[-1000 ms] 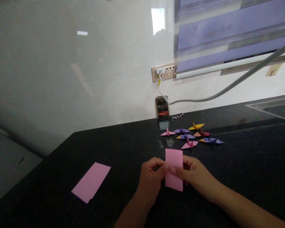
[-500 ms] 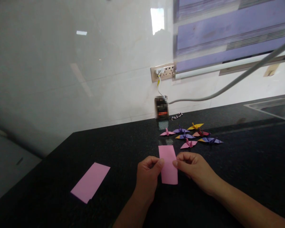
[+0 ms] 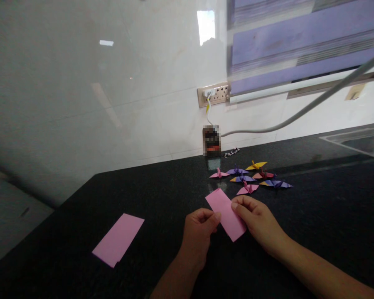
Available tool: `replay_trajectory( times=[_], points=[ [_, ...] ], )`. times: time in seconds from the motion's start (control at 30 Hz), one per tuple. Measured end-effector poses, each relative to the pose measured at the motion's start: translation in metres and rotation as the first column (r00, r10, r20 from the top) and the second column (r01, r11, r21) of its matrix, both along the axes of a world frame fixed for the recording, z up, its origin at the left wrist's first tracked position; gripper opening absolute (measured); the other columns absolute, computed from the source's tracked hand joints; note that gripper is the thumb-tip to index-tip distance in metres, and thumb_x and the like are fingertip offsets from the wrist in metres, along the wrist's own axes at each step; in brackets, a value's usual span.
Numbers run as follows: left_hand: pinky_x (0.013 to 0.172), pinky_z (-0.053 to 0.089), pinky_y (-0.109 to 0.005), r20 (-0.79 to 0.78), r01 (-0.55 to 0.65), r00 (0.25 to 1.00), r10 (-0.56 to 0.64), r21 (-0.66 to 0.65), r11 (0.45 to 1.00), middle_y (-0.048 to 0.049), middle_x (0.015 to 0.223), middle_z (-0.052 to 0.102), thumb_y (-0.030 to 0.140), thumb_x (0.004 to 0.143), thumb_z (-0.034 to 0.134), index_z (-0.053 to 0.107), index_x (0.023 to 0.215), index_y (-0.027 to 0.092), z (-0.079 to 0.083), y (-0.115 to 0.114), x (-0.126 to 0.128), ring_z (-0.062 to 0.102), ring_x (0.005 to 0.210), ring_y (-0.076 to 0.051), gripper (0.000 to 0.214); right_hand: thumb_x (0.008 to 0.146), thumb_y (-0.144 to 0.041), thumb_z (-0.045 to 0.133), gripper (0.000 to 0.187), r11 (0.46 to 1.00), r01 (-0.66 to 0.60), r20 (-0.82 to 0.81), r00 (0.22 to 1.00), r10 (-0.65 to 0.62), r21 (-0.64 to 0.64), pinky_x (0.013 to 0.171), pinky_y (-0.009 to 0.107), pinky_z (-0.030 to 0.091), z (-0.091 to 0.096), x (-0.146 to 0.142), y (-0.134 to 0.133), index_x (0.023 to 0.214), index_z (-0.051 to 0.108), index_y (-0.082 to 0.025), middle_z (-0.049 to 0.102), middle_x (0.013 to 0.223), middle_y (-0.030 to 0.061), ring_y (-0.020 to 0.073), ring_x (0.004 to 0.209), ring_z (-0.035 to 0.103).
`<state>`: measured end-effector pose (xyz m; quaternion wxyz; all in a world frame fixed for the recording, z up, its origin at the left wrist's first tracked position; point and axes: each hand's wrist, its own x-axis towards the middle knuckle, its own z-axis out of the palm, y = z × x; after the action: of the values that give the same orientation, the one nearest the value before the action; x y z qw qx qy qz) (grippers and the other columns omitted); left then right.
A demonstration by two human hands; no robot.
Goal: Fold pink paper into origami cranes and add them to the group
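A pink rectangular piece of paper [image 3: 227,216] is held tilted above the dark countertop, its top leaning to the left. My right hand [image 3: 258,218] pinches its right edge between thumb and fingers. At the lower left edge is my left hand [image 3: 199,232], closed, with the thumb tip against the paper and the fingers partly behind it. Another pink stack or folded paper [image 3: 119,240] lies flat on the counter to the left.
Several folded paper cranes, among them a yellow crane [image 3: 257,165] and a pink crane [image 3: 248,189], stand beyond my hands. A pixelated dark object [image 3: 212,141] leans by the wall near a beaded strand [image 3: 232,153]. A sink edge [image 3: 336,143] is at right.
The held pink paper has turned from nearly upright to a slant, its top going left and its bottom right. My left hand has shifted slightly right.
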<state>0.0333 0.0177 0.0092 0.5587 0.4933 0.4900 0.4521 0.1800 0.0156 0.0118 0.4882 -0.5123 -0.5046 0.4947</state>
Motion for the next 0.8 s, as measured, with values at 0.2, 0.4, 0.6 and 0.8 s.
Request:
replay_trajectory(
  times=[0.2,0.4,0.6,0.8],
  points=[
    [0.069,0.043,-0.032,-0.259,-0.038,0.962,0.09,0.202,0.979,-0.0108,0.095,0.057,0.034,0.061,0.063,0.053,0.102,0.014,0.005,0.001,-0.005,0.054,0.081,-0.02,0.047,0.078,-0.025,0.042,0.016,0.948,-0.068,0.454,0.887,-0.084,0.309,0.056,0.025,0.038,0.004,0.01,0.004,0.068,0.052,-0.017,0.051,0.065,0.0011,0.0141,0.061,0.047],
    [0.095,0.023,-0.045,-0.631,0.257,0.733,0.256,0.604,0.754,-0.0074,0.112,0.05,0.026,0.068,0.057,0.057,0.1,0.022,0.017,-0.006,-0.009,0.034,0.111,-0.025,0.032,0.078,-0.012,0.04,0.014,0.786,-0.492,0.824,0.565,-0.038,0.374,0.068,0.031,0.037,0.016,0.012,-0.004,0.077,0.054,-0.017,0.053,0.078,0.0055,0.0175,0.076,0.045],
    [0.094,0.022,-0.047,-0.753,0.403,0.635,0.174,0.514,0.757,-0.0037,0.085,0.061,0.017,0.074,0.048,0.063,0.079,0.022,0.019,-0.008,-0.007,0.044,0.099,-0.024,0.017,0.078,-0.011,0.042,0.015,0.756,-0.563,0.884,0.465,-0.045,0.334,0.069,0.03,0.035,0.018,0.01,-0.008,0.083,0.055,-0.017,0.054,0.083,0.0049,0.0183,0.08,0.043],
    [0.094,0.02,-0.046,-0.799,0.453,0.574,0.179,0.492,0.743,-0.0039,0.081,0.062,0.014,0.074,0.045,0.061,0.078,0.02,0.02,-0.009,-0.007,0.045,0.097,-0.023,0.018,0.077,-0.011,0.043,0.015,0.766,-0.563,0.897,0.441,-0.037,0.309,0.069,0.029,0.035,0.019,0.011,-0.008,0.082,0.055,-0.018,0.053,0.081,0.0041,0.0177,0.079,0.043]
  ],
)
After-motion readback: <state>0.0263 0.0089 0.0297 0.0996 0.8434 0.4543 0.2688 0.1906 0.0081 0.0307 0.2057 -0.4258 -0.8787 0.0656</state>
